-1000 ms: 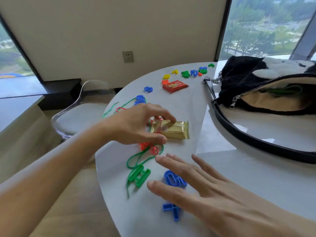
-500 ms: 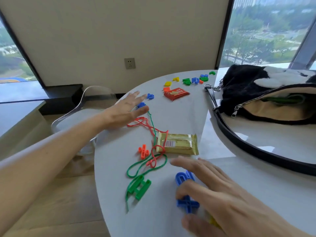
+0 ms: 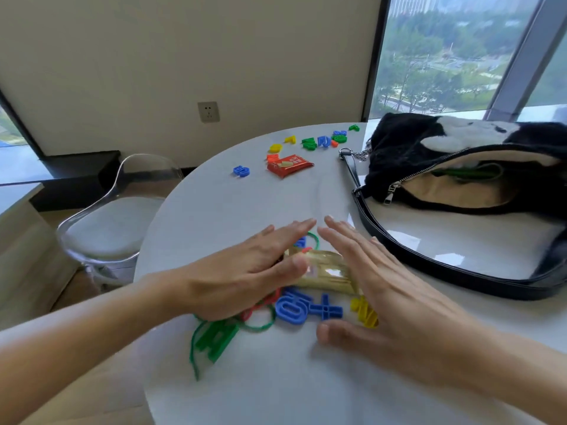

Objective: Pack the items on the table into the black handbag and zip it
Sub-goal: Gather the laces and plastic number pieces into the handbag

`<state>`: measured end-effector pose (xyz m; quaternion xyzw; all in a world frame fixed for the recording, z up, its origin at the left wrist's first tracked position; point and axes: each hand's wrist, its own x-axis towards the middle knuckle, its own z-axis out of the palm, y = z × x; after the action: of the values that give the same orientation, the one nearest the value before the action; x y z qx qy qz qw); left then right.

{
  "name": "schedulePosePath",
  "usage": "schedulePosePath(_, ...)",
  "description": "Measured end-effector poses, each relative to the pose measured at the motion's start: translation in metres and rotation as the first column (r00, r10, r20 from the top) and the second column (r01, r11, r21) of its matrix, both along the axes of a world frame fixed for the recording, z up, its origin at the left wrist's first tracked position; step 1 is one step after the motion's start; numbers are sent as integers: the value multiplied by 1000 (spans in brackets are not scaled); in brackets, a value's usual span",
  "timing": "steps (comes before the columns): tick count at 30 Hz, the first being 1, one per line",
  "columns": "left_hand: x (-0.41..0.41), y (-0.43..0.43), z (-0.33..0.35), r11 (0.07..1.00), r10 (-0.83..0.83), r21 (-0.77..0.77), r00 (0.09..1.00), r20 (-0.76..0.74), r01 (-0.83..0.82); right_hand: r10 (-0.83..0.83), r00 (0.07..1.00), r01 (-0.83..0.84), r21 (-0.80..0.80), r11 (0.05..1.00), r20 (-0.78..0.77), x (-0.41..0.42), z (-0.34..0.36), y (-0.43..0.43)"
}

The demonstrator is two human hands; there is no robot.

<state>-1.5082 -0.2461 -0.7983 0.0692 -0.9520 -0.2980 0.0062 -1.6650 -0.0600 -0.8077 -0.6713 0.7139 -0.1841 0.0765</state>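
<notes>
The black furry handbag lies unzipped at the right of the white round table, its beige lining showing something green inside. My left hand and my right hand lie flat with fingers spread, cupped on either side of a small pile. The pile holds a gold snack packet, blue plastic pieces, a yellow piece, a green piece and red and green strings. Neither hand grips anything. Farther back lie a red snack packet and a blue piece.
More coloured plastic pieces sit in a row at the table's far edge. The bag's black strap loops over the table to the right of my hands. A clear chair stands left of the table, under a wall socket.
My left hand came back from the far left to the pile, dragging the strings and pieces in. My right hand slid forward, so both hands now flank the gathered pile.
</notes>
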Motion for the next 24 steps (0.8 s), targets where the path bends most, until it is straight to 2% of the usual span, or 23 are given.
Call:
schedulePosePath(3, 13, -16, 10, 992, 26, 129, 996, -81, -15, 8, 1000, -7, 38, 999, -23, -4, -1, 1)
schedulePosePath(5, 28, -47, 2, 995, 42, 91, 994, -99, -33, 11, 999, -10, 24, 1000, -39, -6, -1, 5)
schedulePosePath(7, 45, -77, -25, 998, 2, -65, 998, -68, -7, -13, 999, 14, 3, 1000, -40, -8, -1, 9)
schedulePosePath(9, 56, -96, -59, 947, 22, -320, 999, 27, -12, -34, 999, 34, -9, 999, -29, -9, 0, 11)
schedulePosePath(11, 60, -97, -73, 911, 61, -413, 989, 135, 0, -27, 1000, 27, 6, 1000, 0, -9, 1, 11)
schedulePosePath(12, 57, -93, -72, 915, 60, -404, 989, 133, -1, -8, 1000, 8, 14, 1000, 14, -10, 2, 9)
schedulePosePath(16, 30, -48, -41, 927, -104, -369, 991, -82, 67, 80, 997, -80, 27, 996, 9, -13, 5, -3)
schedulePosePath(17, 23, -34, -31, 931, -125, -354, 988, -92, 85, 88, 996, -88, 33, 996, 1, -14, 6, -6)
schedulePosePath(22, -4, 6, -5, 957, -60, -279, 996, 63, 75, 56, 998, -57, 23, 998, 18, -19, 1, -9)
schedulePosePath(24, -11, 13, -6, 962, -51, -267, 998, 25, 56, 16, 1000, -16, -7, 1000, 11, -20, -1, -8)
